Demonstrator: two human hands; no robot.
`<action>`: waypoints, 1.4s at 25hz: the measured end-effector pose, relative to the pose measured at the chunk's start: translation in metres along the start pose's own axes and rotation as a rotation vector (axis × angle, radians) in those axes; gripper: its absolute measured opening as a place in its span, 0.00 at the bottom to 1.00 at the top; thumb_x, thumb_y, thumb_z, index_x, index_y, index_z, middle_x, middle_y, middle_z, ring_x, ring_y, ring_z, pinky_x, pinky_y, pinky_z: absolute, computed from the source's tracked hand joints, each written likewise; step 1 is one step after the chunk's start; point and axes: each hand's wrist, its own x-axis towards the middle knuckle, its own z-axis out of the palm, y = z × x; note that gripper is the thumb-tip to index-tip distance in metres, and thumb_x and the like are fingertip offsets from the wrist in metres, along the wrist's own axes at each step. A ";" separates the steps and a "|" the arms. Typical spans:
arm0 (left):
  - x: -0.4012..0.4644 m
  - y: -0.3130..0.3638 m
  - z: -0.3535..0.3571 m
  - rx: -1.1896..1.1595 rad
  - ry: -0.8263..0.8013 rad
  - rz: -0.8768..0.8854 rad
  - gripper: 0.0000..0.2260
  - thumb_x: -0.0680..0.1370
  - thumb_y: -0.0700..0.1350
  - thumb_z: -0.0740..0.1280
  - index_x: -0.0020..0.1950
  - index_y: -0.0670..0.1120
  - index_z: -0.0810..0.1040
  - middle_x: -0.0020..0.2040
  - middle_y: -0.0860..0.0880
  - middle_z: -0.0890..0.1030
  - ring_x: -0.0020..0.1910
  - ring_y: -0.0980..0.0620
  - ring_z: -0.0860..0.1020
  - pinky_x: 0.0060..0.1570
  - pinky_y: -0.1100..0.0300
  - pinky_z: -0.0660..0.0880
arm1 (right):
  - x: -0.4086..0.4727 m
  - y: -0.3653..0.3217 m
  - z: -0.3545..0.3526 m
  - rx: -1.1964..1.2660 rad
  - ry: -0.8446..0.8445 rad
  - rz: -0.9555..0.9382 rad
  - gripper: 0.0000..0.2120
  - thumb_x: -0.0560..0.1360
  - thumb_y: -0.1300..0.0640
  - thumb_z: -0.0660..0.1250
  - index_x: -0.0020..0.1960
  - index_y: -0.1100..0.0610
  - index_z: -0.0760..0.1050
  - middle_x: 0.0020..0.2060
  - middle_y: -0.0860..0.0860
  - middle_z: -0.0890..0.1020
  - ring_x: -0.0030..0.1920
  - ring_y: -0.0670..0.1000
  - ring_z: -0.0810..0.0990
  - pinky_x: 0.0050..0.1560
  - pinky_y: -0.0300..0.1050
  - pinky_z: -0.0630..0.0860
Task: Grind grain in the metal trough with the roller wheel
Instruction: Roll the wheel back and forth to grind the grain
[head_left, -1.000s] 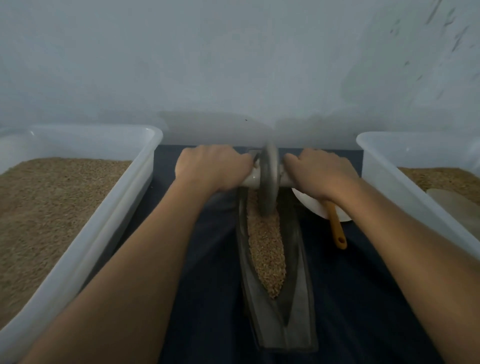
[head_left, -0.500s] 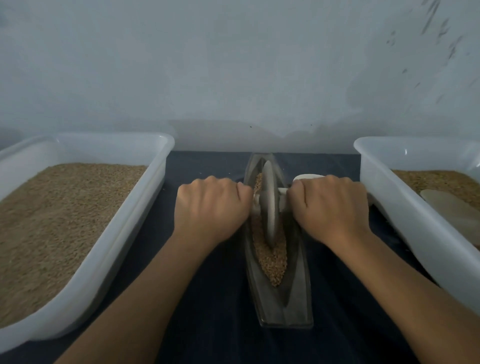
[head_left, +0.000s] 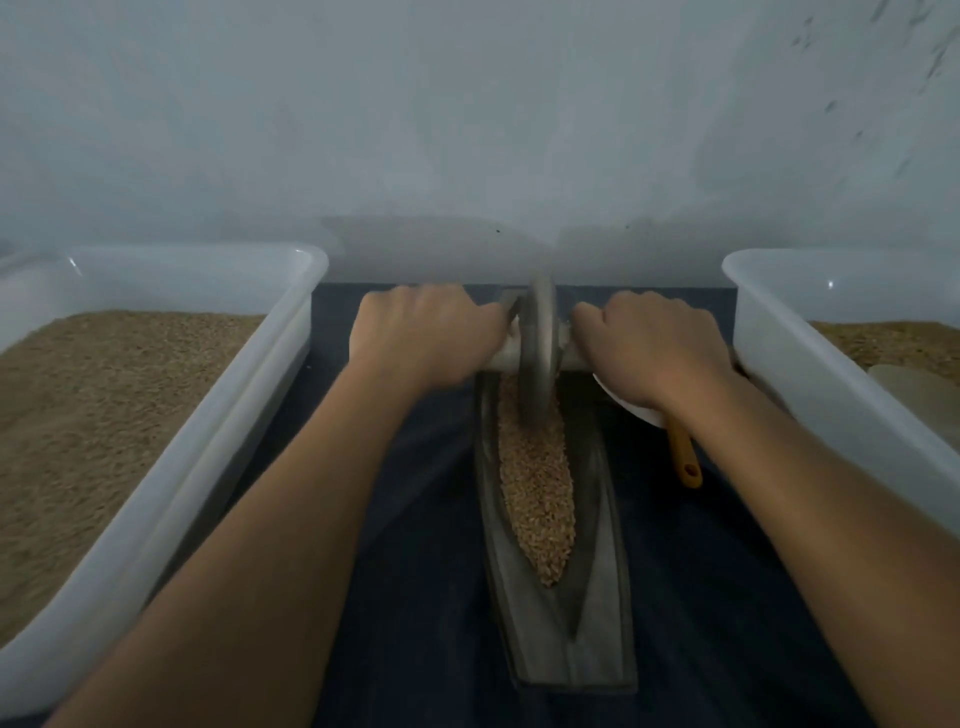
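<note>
A long narrow metal trough (head_left: 597, 623) lies lengthwise on the dark cloth in front of me, with brown grain (head_left: 537, 483) heaped along its groove. The grey roller wheel (head_left: 537, 353) stands upright in the grain at the trough's far end, blurred by motion. My left hand (head_left: 423, 335) grips the pale axle handle left of the wheel. My right hand (head_left: 652, 345) grips the handle on the wheel's right side. Both arms are stretched forward.
A white plastic tub (head_left: 218, 415) full of grain stands at the left. Another white tub (head_left: 810, 374) with grain and a flat scoop stands at the right. A white bowl (head_left: 636, 413) with a yellow-handled tool (head_left: 685, 457) sits under my right wrist. A grey wall lies just beyond.
Both hands pulled the wheel toward the middle of the trough half a second ago, then pushed it away again to the far end.
</note>
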 end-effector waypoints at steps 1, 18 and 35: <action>-0.016 0.000 0.007 0.065 0.083 0.047 0.22 0.73 0.61 0.40 0.45 0.48 0.66 0.39 0.47 0.67 0.39 0.43 0.70 0.39 0.49 0.65 | -0.013 -0.005 -0.001 -0.039 0.098 -0.001 0.23 0.78 0.44 0.40 0.35 0.52 0.67 0.33 0.51 0.70 0.32 0.53 0.66 0.32 0.47 0.52; 0.019 -0.014 0.008 -0.104 -0.173 0.052 0.11 0.74 0.54 0.52 0.46 0.48 0.68 0.40 0.48 0.75 0.38 0.45 0.74 0.43 0.46 0.68 | 0.033 0.000 -0.009 0.034 -0.164 -0.026 0.32 0.65 0.35 0.36 0.40 0.53 0.73 0.36 0.55 0.77 0.36 0.56 0.75 0.35 0.49 0.61; -0.100 0.011 0.024 0.057 0.492 0.092 0.16 0.77 0.43 0.68 0.32 0.48 0.65 0.25 0.55 0.62 0.22 0.53 0.59 0.26 0.62 0.56 | -0.095 -0.021 -0.011 0.052 0.363 -0.049 0.26 0.82 0.46 0.45 0.30 0.51 0.70 0.25 0.47 0.70 0.25 0.48 0.67 0.28 0.43 0.66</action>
